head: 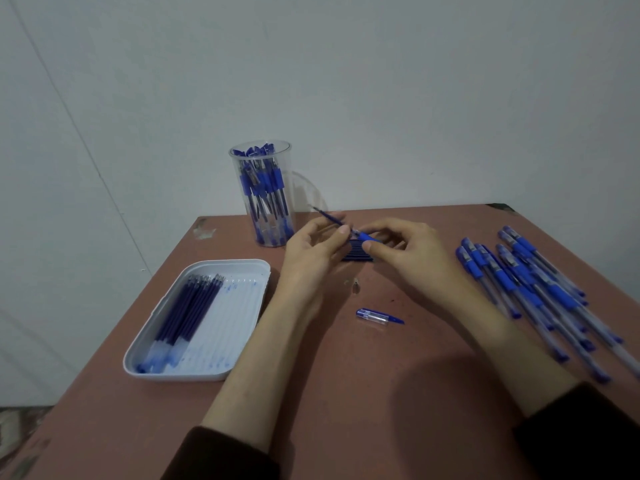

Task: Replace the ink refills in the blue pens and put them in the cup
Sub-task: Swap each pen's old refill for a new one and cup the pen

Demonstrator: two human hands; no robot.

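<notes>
My left hand pinches a thin blue ink refill whose tip points up and to the left. My right hand grips the blue-gripped pen barrel that the refill sticks out of. Both hands meet above a small stack of dark blue refills on the table. A clear cup holding several blue pens stands just behind my left hand. A pen cap lies on the table in front of my hands, and a small metal pen tip lies near it.
A white tray at the left holds several dark refills and ink smears. A heap of several capped blue pens lies at the right. The reddish table meets a pale wall behind; its left edge drops to the floor.
</notes>
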